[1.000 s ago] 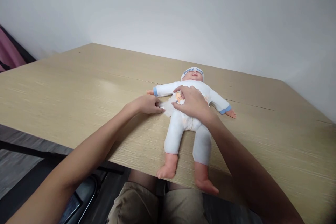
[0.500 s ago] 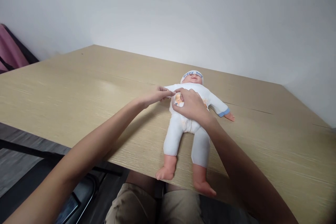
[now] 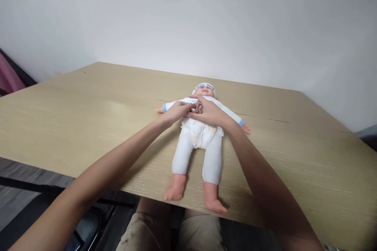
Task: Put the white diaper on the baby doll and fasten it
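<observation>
A baby doll (image 3: pixel 183 155) in a white suit with blue cuffs lies on its back, feet toward me. Its white headband (image 3: pixel 204 86) has blue lettering. Around its hips, over the suit, is a white diaper (image 3: pixel 202 135) with a faint print. My left hand (image 3: pixel 180 110) is closed at the diaper's upper edge on the doll's belly, thumb and fingers pinched together. From the other side my right hand (image 3: pixel 209 112) meets it, fingers curled and thumb low against the same edge. The fingertips overlap, so the exact bit of diaper between them is hidden.
The doll lies on a wide wooden table (image 3: pixel 97 106), its feet by the near edge. A pale wall (image 3: pixel 176 27) rises behind the table. A black chair (image 3: pixel 88 227) stands below at the left, and a pink item (image 3: pixel 10 74) shows at the far left.
The view has tilted up and shifted right. My hands have come closer together over the doll's belly, and more of the diaper's front and the doll's other arm now show.
</observation>
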`<state>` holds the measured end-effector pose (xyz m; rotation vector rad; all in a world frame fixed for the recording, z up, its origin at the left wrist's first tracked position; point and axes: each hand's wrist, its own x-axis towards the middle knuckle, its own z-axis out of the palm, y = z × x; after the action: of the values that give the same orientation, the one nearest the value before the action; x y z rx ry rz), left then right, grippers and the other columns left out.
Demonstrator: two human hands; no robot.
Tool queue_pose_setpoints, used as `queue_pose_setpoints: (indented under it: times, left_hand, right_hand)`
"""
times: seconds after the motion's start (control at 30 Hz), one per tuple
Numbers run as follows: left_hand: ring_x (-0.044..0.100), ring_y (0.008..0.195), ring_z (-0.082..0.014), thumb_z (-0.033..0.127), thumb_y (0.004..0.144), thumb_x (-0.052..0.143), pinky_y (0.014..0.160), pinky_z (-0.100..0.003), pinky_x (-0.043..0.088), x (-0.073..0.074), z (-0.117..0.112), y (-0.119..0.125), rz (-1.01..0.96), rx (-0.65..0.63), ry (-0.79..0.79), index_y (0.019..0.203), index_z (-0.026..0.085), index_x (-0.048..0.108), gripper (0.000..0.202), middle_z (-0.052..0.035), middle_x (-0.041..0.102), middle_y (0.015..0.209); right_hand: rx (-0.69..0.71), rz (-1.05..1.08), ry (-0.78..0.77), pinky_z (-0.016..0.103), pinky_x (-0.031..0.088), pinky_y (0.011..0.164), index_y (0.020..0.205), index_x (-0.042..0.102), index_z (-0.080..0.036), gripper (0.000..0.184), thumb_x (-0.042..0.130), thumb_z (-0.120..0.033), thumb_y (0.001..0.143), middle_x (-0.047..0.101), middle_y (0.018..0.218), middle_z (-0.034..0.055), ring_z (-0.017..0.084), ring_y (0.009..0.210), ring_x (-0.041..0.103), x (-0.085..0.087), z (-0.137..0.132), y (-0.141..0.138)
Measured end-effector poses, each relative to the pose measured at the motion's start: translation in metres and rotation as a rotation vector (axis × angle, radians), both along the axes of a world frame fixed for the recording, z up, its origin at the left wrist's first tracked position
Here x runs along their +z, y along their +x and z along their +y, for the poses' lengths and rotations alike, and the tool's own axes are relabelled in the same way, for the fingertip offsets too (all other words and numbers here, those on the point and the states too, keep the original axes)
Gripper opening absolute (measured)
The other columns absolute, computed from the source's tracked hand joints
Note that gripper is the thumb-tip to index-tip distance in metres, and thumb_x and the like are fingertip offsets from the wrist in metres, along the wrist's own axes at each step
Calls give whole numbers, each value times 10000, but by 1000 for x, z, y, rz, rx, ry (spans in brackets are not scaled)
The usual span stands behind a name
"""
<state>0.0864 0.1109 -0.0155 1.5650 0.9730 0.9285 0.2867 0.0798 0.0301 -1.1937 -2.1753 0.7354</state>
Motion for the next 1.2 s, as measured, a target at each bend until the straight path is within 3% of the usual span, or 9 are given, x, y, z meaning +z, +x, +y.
queue_pose_setpoints:
  times: [0.1, 0.23, 0.33, 0.4, 0.57, 0.77, 1.0, 1.2]
  left_hand:
    - [567, 776, -195, 479, 1023, 626, 709, -337, 457, -12, -3, 2, -77, 35, 57, 836, 195, 697, 348, -53, 640, 828]
    - [542, 775, -168, 523, 1043, 662, 703, -303, 469, -39, -8, -2, -183, 156, 201, 1128, 230, 619, 307, -7, 583, 928]
    - [568, 897, -183, 584, 1028, 697, 796, -309, 496, -56, -9, -7, -110, 179, 310, 1254, 234, 591, 430, -29, 599, 1058]
    - [565, 914, -194, 654, 1016, 689, 819, -315, 494, -61, -7, -10, -82, 144, 309, 1249, 224, 604, 496, -26, 595, 1022]
    - [526, 795, -168, 736, 956, 738, 733, -294, 448, -61, -2, -10, -146, 59, 234, 1098, 220, 602, 552, 18, 555, 882]
    - [538, 799, -161, 696, 998, 739, 765, -303, 451, -63, -5, -9, -199, 17, 243, 1041, 218, 586, 504, 21, 584, 872]
    - [573, 870, -180, 630, 1022, 722, 824, -321, 478, -71, -1, -9, -194, 50, 268, 1127, 225, 591, 438, -2, 598, 936]
    - [582, 881, -186, 547, 1104, 645, 849, -348, 530, -68, -9, -9, -66, 164, 478, 1291, 222, 604, 377, -61, 665, 1126]
  right_hand:
    - [-13, -16, 61, 358, 513, 842, 1524, 618, -217, 577, 727, -386, 983, 743, 1003, 15, 222, 877, 688, -2, -1, -2]
    - [-48, -41, 135, 357, 489, 824, 1453, 677, -227, 457, 660, -285, 1000, 716, 930, 5, 223, 846, 664, 0, -3, -2]
    - [-66, -73, 186, 362, 491, 826, 1417, 708, -226, 431, 684, -279, 991, 715, 927, 14, 231, 848, 665, 3, -3, -2]
    - [-87, -93, 188, 364, 500, 833, 1393, 724, -230, 411, 702, -292, 987, 727, 954, 21, 227, 830, 664, 4, -3, -2]
    - [-104, -114, 137, 371, 520, 855, 1280, 768, -240, 320, 718, -288, 968, 745, 938, 22, 221, 810, 668, 8, 0, 3]
    - [-116, -153, 136, 380, 534, 863, 1226, 797, -245, 301, 742, -298, 935, 763, 948, 34, 232, 850, 677, 14, 4, 13]
    - [-133, -228, 40, 387, 535, 853, 1281, 796, -246, 355, 735, -301, 936, 784, 950, 41, 247, 883, 706, 21, 7, 23]
    - [-109, -244, -12, 366, 515, 839, 1302, 792, -243, 375, 729, -291, 936, 771, 948, 32, 225, 870, 688, 24, 8, 27]
